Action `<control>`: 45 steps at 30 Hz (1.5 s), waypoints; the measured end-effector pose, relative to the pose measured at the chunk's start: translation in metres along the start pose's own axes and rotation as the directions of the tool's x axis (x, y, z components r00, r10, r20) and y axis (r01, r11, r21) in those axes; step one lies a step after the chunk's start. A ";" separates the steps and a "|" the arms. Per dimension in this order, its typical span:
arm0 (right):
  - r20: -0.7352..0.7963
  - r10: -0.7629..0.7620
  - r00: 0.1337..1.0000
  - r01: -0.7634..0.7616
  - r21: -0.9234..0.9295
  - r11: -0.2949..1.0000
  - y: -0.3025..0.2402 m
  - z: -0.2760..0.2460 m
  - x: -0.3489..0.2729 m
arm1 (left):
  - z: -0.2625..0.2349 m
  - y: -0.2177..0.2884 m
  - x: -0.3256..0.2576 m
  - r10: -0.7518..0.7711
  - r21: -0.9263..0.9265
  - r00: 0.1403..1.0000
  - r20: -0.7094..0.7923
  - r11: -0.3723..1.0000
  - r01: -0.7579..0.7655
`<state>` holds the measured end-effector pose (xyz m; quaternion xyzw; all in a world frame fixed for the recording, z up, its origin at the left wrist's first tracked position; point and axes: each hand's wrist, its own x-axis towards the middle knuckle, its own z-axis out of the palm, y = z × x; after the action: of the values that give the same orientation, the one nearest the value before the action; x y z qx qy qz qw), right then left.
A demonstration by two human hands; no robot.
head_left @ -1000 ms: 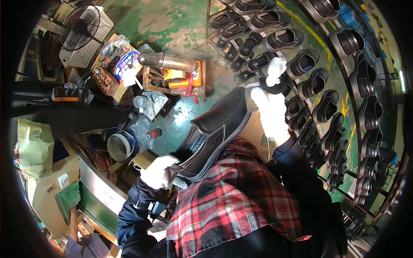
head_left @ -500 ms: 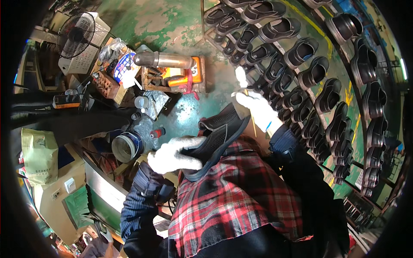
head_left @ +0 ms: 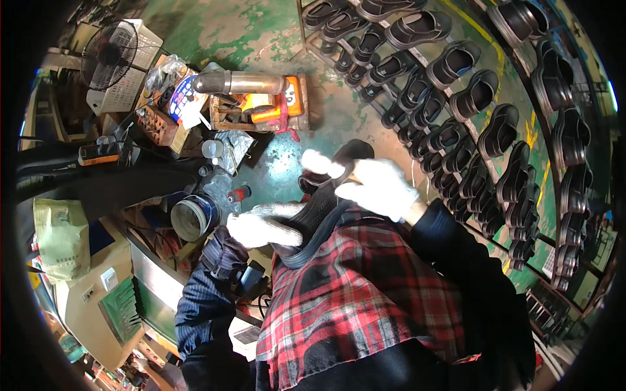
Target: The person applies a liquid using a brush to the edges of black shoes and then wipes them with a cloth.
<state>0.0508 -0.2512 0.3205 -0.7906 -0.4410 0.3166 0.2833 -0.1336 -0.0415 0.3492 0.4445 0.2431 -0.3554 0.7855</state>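
A black slip-on shoe with perforated sides lies slanted across my lap, its near end low at the left. My left hand, in a white knitted glove, grips the shoe's near end. My right hand, also white-gloved, is closed over the shoe's far part. A white tip sticks out to the left of that hand, above the shoe; it seems to be the end of a thin stick. Blur and the glove hide most of it. A red-and-black plaid cloth covers my lap beneath the shoe.
Racks of black shoes stand at the right. Ahead is a wooden stand with an orange device and a metal cylinder. A bucket, a small red bottle, a fan and a yellowish bag are at the left.
My right hand has moved left and slightly down, over the shoe. The white tip swung from above the hand to its left. My left hand keeps its grip.
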 end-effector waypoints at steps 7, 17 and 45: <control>0.041 -0.004 0.999 0.005 -0.043 0.999 -0.010 -0.002 -0.002 | 0.003 -0.009 0.004 -0.014 -0.094 1.000 0.015 0.995 0.016; 0.155 0.166 0.974 -0.140 -0.165 0.976 -0.001 -0.032 -0.008 | 0.013 -0.007 0.007 0.015 -0.051 0.999 0.041 0.999 -0.013; -0.031 0.198 0.980 -0.200 -0.141 0.969 -0.007 -0.031 -0.014 | 0.008 -0.020 0.008 0.012 -0.283 0.998 0.069 0.959 0.008</control>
<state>0.0650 -0.2651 0.3493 -0.8518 -0.3788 0.3042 0.1959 -0.1436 -0.0587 0.3373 0.3149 0.2634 -0.3315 0.8494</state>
